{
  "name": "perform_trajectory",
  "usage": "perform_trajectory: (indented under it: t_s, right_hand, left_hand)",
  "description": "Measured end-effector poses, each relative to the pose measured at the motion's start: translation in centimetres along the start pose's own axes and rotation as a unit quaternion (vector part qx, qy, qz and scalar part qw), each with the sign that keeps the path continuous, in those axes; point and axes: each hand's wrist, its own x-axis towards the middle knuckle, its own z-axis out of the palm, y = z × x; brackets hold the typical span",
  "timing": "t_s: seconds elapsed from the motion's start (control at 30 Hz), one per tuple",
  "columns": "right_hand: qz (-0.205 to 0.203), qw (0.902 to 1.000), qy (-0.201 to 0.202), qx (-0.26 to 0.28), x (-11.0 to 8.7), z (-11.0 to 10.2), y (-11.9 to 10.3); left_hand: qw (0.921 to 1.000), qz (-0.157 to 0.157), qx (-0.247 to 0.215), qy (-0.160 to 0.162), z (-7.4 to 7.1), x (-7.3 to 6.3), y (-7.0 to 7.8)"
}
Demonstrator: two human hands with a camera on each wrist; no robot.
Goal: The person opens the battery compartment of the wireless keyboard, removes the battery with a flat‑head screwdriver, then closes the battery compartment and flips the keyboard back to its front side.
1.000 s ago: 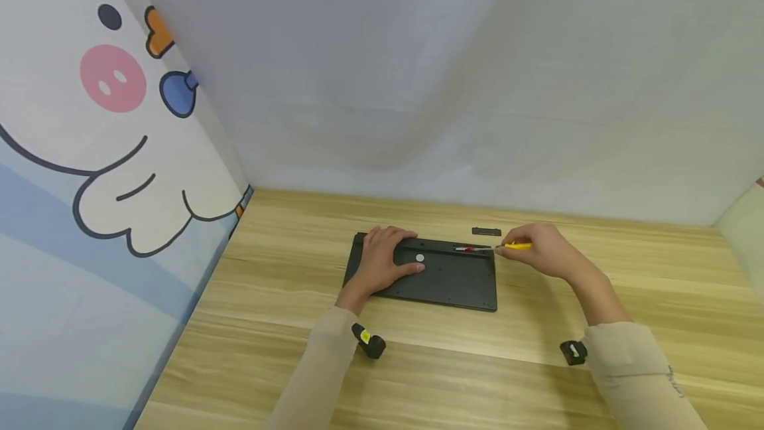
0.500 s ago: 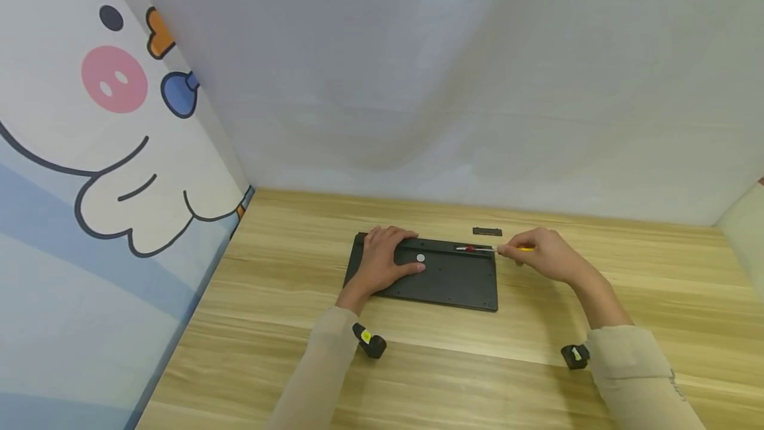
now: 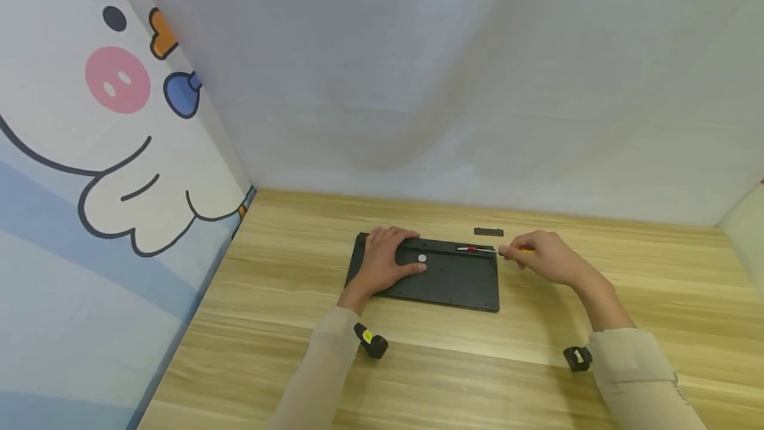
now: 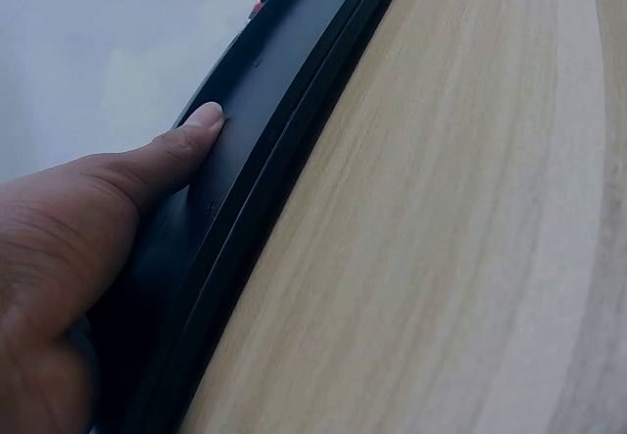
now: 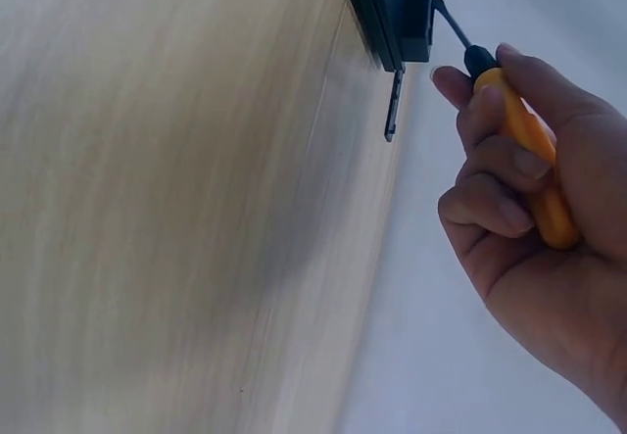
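A black keyboard (image 3: 459, 284) lies underside up on the table, with a small white round spot on it. My left hand (image 3: 382, 261) rests spread on its left part, fingers over the far edge and thumb (image 4: 186, 150) laid along the underside. My right hand (image 3: 546, 257) grips a screwdriver by its orange-yellow handle (image 5: 524, 140). The screwdriver's thin metal shaft (image 3: 489, 250) points left into the narrow battery slot (image 3: 459, 248) near the keyboard's far right corner. Something red and silver (image 3: 471, 249) shows in that slot, right at the screwdriver's tip.
A small black battery cover (image 3: 489, 231) lies just beyond the keyboard's far right corner. Behind the wood-grain table (image 3: 453, 377) hangs a pale grey sheet (image 3: 447, 85). A cartoon-printed panel (image 3: 119, 151) stands on the left.
The right hand has shifted slightly down and to the right, and less of the screwdriver's yellow handle shows. The left hand and keyboard look the same apart from a slight view drift.
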Motion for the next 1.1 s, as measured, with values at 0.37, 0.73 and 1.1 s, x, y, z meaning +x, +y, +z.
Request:
perform_trajectory:
  t_s: [0.37, 0.73, 1.1]
  right_hand:
    - [-0.014, 0.9980, 0.052, -0.033, -0.4, -1.2, -0.7]
    - [-0.031, 0.9978, 0.044, -0.039, 0.5, -0.5, -0.7]
    - [-0.019, 0.9985, 0.044, -0.024, 0.6, -0.3, -0.4]
  left_hand:
    - [0.9999, 0.008, -0.006, 0.004, -0.2, 0.1, 0.0]
    - [0.9999, 0.012, -0.007, 0.003, -0.1, 0.0, -0.1]
    - [1.0000, 0.001, -0.005, -0.004, -0.1, 0.0, -0.1]
